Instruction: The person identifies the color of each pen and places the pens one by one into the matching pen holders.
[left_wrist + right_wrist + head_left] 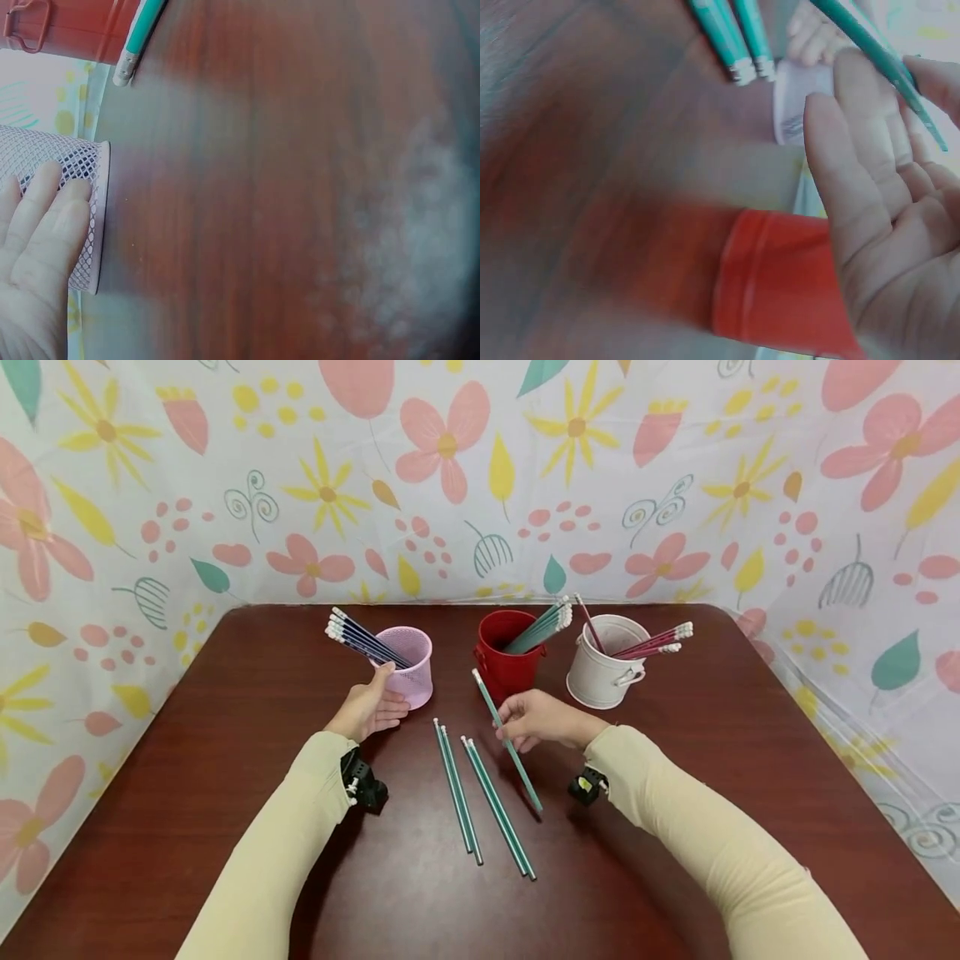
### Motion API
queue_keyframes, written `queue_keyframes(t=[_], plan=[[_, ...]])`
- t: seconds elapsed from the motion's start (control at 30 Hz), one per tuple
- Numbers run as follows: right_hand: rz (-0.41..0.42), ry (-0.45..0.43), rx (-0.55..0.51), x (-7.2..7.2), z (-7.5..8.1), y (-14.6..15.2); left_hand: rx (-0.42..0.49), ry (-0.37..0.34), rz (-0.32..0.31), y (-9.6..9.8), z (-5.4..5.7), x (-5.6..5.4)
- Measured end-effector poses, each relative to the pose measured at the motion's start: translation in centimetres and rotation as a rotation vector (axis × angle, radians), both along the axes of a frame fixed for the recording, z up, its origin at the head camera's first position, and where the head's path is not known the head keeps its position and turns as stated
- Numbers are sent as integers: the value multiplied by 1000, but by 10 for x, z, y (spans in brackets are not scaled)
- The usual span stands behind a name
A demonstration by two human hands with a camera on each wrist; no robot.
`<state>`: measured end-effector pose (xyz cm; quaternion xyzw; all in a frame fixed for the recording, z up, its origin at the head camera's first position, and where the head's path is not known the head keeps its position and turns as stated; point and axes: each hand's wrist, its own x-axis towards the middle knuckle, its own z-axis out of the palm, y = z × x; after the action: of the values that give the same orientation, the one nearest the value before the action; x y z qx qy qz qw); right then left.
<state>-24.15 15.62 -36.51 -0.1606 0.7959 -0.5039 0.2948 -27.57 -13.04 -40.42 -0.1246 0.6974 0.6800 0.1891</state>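
My right hand pinches a green pencil between thumb and fingers, held slanting in front of the red bucket, its white eraser end uppermost. In the right wrist view the pencil crosses in front of the fingers. On the left, my left hand rests against a pink mesh cup, thumb near the rim. Its fingers lie fairly straight along the mesh in the left wrist view. Two pairs of green pencils, one left and one right, lie on the table between the hands.
Dark blue pencils lean in the pink cup, and green pencils lean in the red bucket. A white bucket with dark pink pencils stands at the right. Behind the brown table hangs a flowered cloth.
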Motion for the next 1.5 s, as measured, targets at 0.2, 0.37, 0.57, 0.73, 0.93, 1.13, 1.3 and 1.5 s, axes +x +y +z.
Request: queue_keyframes(t=[0.2,0.37,0.57,0.73,0.93,1.13,1.3,1.5], plan=[[-77,51,-75,1,26,0,25,-5,-17,1,-2,-1],[-140,154,-114,-3,51,3,27,2,-24,0,-2,0],[-278,264,-231,-12,86,5,24,4,-25,-1,1,0],[-392,393,-402,-20,107,4,32,-6,-22,0,1,0],[-518,514,-581,-27,120,-6,36,6,-24,-1,1,0],[-649,633,-635,-35,127,-16,32,2,-14,-1,0,0],[-719,740,-596,-41,123,-20,31,-3,2,1,-2,2],[-743,850,-524,-46,120,-23,18,3,14,0,-2,-1]])
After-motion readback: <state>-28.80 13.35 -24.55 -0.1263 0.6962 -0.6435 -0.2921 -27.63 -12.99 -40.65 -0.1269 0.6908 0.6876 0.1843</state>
